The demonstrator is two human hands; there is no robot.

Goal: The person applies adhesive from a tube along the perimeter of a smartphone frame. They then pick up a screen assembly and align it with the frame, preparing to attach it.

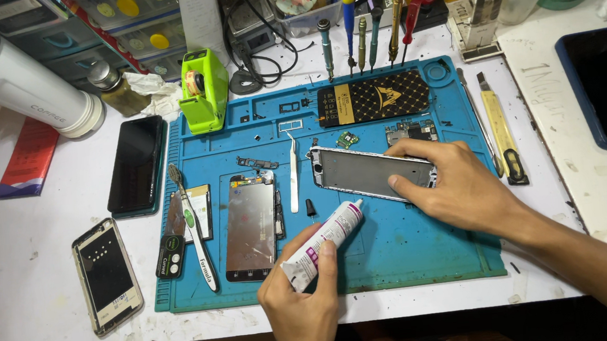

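Observation:
My left hand (301, 298) grips a white glue tube (324, 243) with a pink label, its nozzle pointing up and right toward a silver phone frame (369, 172). My right hand (458, 186) holds that frame by its right end, thumb on the near edge and fingers over the far edge, tilted slightly on the blue work mat (399, 253). The tube's small black cap (310, 208) lies on the mat just left of the nozzle. White tweezers (293, 173) lie beside the frame's left end.
On the mat lie a phone screen assembly (251, 226), a toothbrush (193, 228), a black patterned battery (374, 98) and small circuit boards (410, 132). A green tape dispenser (203, 90), screwdrivers (372, 29), a yellow utility knife (499, 131), phones (135, 165) and a white bottle (18, 82) surround it.

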